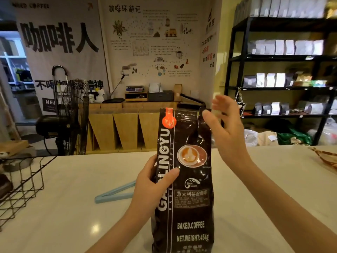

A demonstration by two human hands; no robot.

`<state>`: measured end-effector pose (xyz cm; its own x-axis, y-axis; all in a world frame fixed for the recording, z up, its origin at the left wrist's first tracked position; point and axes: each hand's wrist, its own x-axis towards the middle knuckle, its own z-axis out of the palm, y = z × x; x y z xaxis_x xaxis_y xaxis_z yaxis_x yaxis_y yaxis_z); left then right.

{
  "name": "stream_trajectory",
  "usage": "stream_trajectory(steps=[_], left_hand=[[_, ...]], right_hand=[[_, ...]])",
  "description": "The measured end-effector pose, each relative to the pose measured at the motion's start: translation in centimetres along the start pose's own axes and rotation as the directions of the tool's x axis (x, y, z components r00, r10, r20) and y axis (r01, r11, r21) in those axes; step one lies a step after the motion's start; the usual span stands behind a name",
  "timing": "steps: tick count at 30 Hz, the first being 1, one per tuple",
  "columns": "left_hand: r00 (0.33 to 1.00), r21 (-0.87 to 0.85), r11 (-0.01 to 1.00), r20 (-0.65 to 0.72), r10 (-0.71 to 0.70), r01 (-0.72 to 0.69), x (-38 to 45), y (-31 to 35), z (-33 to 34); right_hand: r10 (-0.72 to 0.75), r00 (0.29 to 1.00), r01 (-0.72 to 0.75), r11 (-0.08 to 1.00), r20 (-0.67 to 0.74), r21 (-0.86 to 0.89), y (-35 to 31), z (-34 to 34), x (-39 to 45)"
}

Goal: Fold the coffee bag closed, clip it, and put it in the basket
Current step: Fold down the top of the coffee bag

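A tall dark brown coffee bag point(189, 201) with a latte picture and white lettering stands upright in the middle of the white counter. My left hand point(155, 187) grips its left side at mid height, thumb across the front. My right hand point(228, 128) is beside the bag's upper right corner, fingers spread and blurred, the thumb touching the bag's unfolded top edge. A light blue sealing clip point(114, 194) lies open on the counter, left of the bag and partly behind my left hand. A black wire basket point(27, 185) sits at the counter's left edge.
A woven tray point(326, 156) pokes in at the counter's right edge. Behind the counter stand a black fan point(73, 117), wooden cabinets and a black shelf rack point(280, 84) holding several bags. The white counter point(255, 179) spreads on both sides of the bag.
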<state>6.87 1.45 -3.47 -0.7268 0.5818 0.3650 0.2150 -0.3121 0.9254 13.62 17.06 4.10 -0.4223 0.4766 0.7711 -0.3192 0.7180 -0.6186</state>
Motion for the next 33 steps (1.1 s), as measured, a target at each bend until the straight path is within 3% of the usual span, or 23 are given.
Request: stream_trajectory(steps=[2, 4, 7, 9, 11, 13, 15, 16, 17, 18, 21, 23, 28, 33], left_hand=[[1.000, -0.024, 1.000, -0.010, -0.010, 0.009, 0.3, -0.1, 0.2], [1.000, -0.035, 0.999, -0.018, -0.025, 0.025, 0.5, -0.1, 0.4], [0.998, 0.016, 0.999, -0.034, -0.049, 0.049, 0.7, 0.1, 0.6], [1.000, 0.156, 0.988, -0.023, 0.001, 0.002, 1.1, 0.8, 0.8], [0.980, 0.397, 0.900, -0.010, 0.199, -0.179, 2.0, 2.2, 1.1], [0.889, 0.703, 0.608, 0.079, 0.450, -0.370, 3.8, 3.8, 1.5], [0.762, 0.898, 0.178, 0.220, 0.610, -0.402, 5.5, 5.6, 2.3], [0.710, 0.923, -0.006, 0.299, 0.637, -0.384, 6.4, 6.4, 2.9], [0.696, 0.918, -0.130, 0.370, 0.615, -0.374, 7.0, 7.4, 3.6], [0.726, 0.906, -0.160, 0.411, 0.552, -0.391, 7.5, 8.2, 4.3], [0.840, 0.910, -0.076, 0.406, 0.360, -0.408, 8.6, 9.4, 6.3], [0.822, 0.904, -0.109, 0.421, 0.384, -0.412, 9.2, 9.5, 7.0], [0.748, 0.872, 0.071, 0.371, 0.550, -0.484, 9.4, 9.4, 6.4], [0.733, 0.885, 0.070, 0.334, 0.593, -0.460, 8.8, 9.7, 5.8]], right_hand=[[0.351, 0.923, -0.380, 0.893, 0.156, 0.241, 1.5, -0.5, -2.2], [0.466, 0.806, -0.578, 0.753, 0.365, 0.316, 2.8, -0.1, -4.0], [0.489, 0.702, -0.695, 0.629, 0.517, 0.348, 3.1, 0.7, -5.7], [0.498, 0.707, -0.691, 0.638, 0.502, 0.340, 3.0, 1.1, -6.2], [0.488, 0.738, -0.657, 0.677, 0.467, 0.331, 2.9, 1.3, -6.2], [0.450, 0.763, -0.619, 0.715, 0.463, 0.326, 2.5, 1.2, -6.2], [0.405, 0.780, -0.583, 0.748, 0.477, 0.318, 2.1, 1.0, -6.3], [0.382, 0.787, -0.566, 0.761, 0.485, 0.317, 1.9, 1.0, -6.4], [0.365, 0.791, -0.552, 0.771, 0.491, 0.318, 1.7, 0.9, -6.4], [0.352, 0.796, -0.540, 0.779, 0.492, 0.317, 1.6, 0.9, -6.5], [0.316, 0.816, -0.500, 0.807, 0.484, 0.315, 1.3, 0.6, -6.6], [0.294, 0.822, -0.477, 0.822, 0.488, 0.309, 1.2, 0.3, -6.7], [0.282, 0.820, -0.465, 0.836, 0.498, 0.293, 0.9, 0.4, -7.2], [0.291, 0.817, -0.475, 0.829, 0.497, 0.296, 0.6, 0.9, -7.6]])
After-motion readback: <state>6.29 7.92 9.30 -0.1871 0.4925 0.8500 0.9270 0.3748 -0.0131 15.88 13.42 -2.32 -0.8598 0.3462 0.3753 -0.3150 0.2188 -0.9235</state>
